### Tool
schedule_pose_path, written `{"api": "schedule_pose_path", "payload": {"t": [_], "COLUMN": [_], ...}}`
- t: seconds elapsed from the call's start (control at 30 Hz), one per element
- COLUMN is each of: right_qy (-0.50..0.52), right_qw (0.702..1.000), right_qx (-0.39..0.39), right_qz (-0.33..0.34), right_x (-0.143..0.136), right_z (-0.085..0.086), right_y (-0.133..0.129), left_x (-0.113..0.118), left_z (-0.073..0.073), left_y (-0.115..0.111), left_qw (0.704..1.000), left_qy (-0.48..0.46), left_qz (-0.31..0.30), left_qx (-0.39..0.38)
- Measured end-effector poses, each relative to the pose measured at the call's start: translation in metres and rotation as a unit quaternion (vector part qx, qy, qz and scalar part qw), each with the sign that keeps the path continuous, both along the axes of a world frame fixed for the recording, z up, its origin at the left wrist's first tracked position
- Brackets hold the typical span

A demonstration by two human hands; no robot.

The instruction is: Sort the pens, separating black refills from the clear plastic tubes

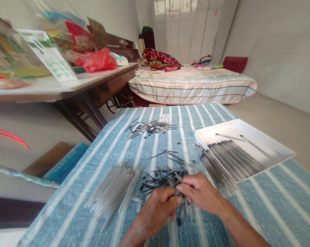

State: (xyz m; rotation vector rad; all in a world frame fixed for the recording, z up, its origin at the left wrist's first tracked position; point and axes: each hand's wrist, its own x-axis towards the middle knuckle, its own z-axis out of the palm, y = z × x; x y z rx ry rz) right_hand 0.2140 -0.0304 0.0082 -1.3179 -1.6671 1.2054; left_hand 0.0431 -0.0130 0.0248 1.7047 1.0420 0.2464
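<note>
My left hand (158,209) and my right hand (201,192) meet low in the head view, fingertips nearly touching. Each is closed in a pinch around something thin that I cannot make out. Just beyond and beneath them lies a pile of small black parts (155,180). Left of my left hand is a bundle of clear, pale tubes (112,187), blurred. To the right of my right hand, dark-tipped pens (214,168) lie beside a white box (278,151), which holds a row of similar pens (232,156). Thin dark refills (152,127) are heaped farther back.
Blue-and-white striped cloth (75,206) covers the table. At the left stands a desk (93,80) with a red plastic bag (97,61) and a leaning white card (49,56). Behind the table is a bed (193,84); a blue box (64,163) sits low at the left.
</note>
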Motion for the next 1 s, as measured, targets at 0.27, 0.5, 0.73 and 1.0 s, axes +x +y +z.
{"api": "schedule_pose_path", "payload": {"t": [0.27,0.5,0.73,1.0], "right_qy": [0.053,0.070,0.010,-0.001], "right_qw": [0.998,0.995,1.000,1.000], "right_qx": [-0.032,-0.051,-0.017,-0.006], "right_qz": [0.027,0.052,0.023,0.000], "right_x": [0.0017,0.0003,-0.0002,-0.0007], "right_z": [0.0012,0.0015,0.0026,0.0043], "right_y": [-0.0008,-0.0018,-0.0015,-0.0013], "left_x": [-0.0008,-0.0003,-0.0014,-0.0030], "left_z": [-0.0006,0.0032,-0.0001,-0.0030], "left_y": [-0.0002,-0.0007,-0.0005,-0.0006], "left_qw": [1.000,1.000,1.000,1.000], "left_qy": [0.011,0.014,0.012,0.006], "left_qz": [0.010,0.004,-0.012,-0.004], "left_qx": [-0.003,-0.007,-0.004,-0.013]}}
